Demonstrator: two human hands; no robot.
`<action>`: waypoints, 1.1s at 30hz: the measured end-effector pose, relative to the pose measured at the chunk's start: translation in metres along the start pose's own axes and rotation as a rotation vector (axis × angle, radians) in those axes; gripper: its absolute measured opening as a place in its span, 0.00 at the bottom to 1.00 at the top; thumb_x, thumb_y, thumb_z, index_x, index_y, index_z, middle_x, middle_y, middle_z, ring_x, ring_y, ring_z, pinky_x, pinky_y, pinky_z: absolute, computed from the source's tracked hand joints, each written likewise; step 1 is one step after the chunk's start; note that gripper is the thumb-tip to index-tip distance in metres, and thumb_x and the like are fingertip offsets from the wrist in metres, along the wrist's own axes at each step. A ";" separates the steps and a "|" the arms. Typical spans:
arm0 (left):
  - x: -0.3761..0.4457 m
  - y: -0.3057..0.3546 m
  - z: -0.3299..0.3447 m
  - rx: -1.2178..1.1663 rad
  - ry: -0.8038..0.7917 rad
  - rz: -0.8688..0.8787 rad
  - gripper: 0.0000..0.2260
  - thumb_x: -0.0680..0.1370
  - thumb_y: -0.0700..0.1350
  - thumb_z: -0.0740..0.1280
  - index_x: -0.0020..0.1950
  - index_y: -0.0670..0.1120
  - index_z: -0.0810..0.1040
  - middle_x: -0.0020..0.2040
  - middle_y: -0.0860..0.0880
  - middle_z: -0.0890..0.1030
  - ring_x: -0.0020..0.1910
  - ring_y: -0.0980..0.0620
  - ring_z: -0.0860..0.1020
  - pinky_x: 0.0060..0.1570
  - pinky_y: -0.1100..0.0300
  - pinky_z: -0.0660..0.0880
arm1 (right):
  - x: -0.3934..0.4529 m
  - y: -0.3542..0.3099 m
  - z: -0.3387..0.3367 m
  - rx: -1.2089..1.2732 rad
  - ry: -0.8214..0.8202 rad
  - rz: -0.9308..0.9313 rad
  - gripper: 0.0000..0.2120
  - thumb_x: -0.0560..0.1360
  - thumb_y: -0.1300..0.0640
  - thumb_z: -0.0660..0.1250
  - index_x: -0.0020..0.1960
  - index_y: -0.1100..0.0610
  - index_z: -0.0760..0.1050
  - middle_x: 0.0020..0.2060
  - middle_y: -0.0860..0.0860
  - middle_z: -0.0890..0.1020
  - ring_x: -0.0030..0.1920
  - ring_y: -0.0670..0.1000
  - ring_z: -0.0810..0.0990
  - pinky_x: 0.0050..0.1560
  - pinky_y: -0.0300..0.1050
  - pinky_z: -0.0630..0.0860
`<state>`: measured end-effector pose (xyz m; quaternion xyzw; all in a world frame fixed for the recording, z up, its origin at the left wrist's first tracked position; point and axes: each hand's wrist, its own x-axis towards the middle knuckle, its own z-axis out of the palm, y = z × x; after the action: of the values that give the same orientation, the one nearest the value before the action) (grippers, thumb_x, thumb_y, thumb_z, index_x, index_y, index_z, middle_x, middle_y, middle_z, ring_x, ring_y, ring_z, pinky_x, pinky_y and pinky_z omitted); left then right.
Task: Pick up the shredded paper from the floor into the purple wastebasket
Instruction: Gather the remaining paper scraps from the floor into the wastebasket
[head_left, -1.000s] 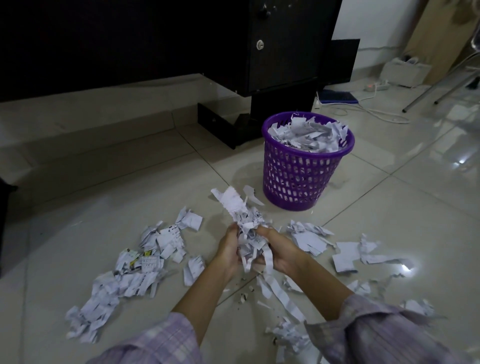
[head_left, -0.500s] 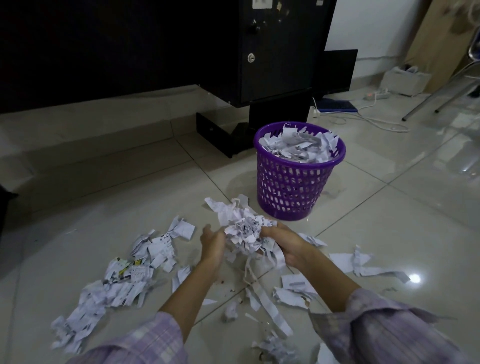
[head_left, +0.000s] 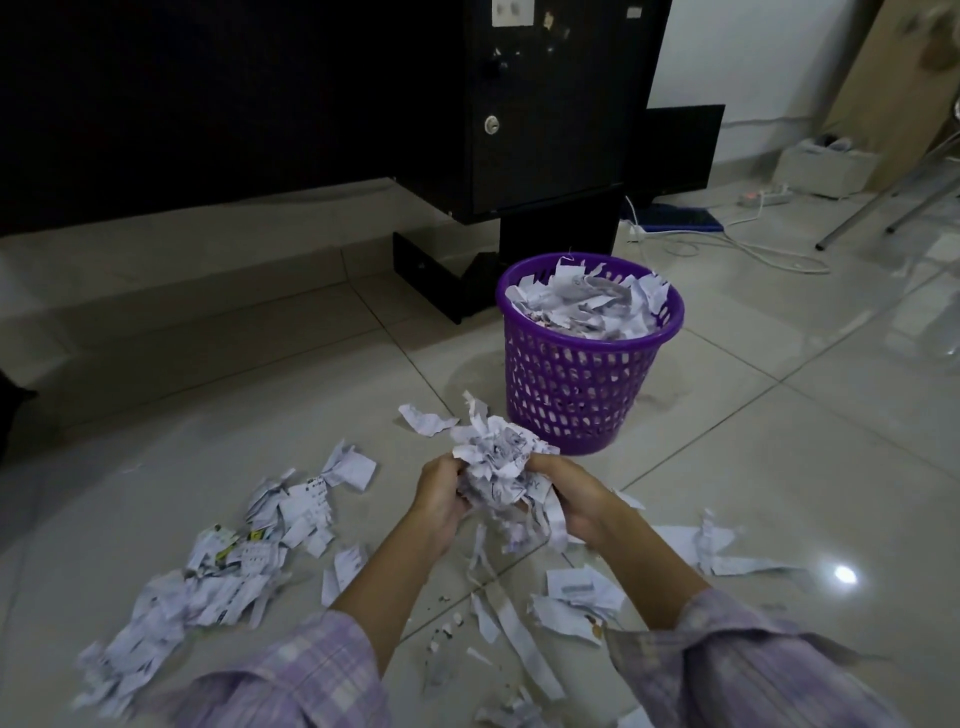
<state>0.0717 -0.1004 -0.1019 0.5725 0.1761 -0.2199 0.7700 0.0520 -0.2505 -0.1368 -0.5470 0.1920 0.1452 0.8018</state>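
Observation:
A crumpled wad of shredded paper (head_left: 493, 460) is held above the floor between both hands. My left hand (head_left: 439, 493) grips its left side and my right hand (head_left: 574, 499) grips its right side, with strips dangling below. The purple wastebasket (head_left: 576, 400) stands just beyond the wad, filled nearly to the rim with paper. A large pile of shredded paper (head_left: 218, 566) lies on the floor at the left. More scraps (head_left: 576, 597) lie under and to the right of my hands.
A black cabinet (head_left: 545, 104) on a dark stand rises behind the basket. White cables (head_left: 748, 254), a power strip and a blue flat item lie on the tiles at the back right, near metal chair legs (head_left: 893, 208).
My hands have squeezed the loose strips into a tighter wad and raised it a little toward the basket. The view has tilted up slightly.

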 end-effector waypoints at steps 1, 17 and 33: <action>0.001 -0.001 0.006 -0.041 0.011 0.007 0.11 0.78 0.33 0.57 0.50 0.40 0.78 0.31 0.47 0.81 0.29 0.54 0.78 0.29 0.65 0.75 | -0.002 -0.002 -0.002 0.005 -0.014 0.020 0.21 0.72 0.60 0.66 0.64 0.61 0.76 0.57 0.60 0.82 0.59 0.60 0.80 0.64 0.58 0.74; -0.006 -0.016 0.035 0.206 0.113 0.101 0.08 0.76 0.36 0.65 0.50 0.41 0.83 0.45 0.40 0.84 0.47 0.38 0.83 0.47 0.40 0.80 | -0.027 -0.018 -0.003 0.309 -0.211 0.077 0.15 0.69 0.59 0.67 0.51 0.66 0.82 0.48 0.63 0.83 0.45 0.59 0.85 0.42 0.53 0.82; 0.000 0.041 0.071 0.472 -0.098 0.348 0.13 0.78 0.38 0.58 0.58 0.45 0.78 0.53 0.46 0.82 0.51 0.47 0.81 0.53 0.53 0.78 | -0.043 -0.096 -0.002 0.152 0.227 -0.266 0.07 0.77 0.68 0.61 0.53 0.62 0.76 0.42 0.57 0.85 0.36 0.52 0.85 0.33 0.43 0.82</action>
<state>0.0952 -0.1586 -0.0491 0.7459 -0.0181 -0.1470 0.6494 0.0558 -0.2876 -0.0382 -0.5185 0.2175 -0.0397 0.8260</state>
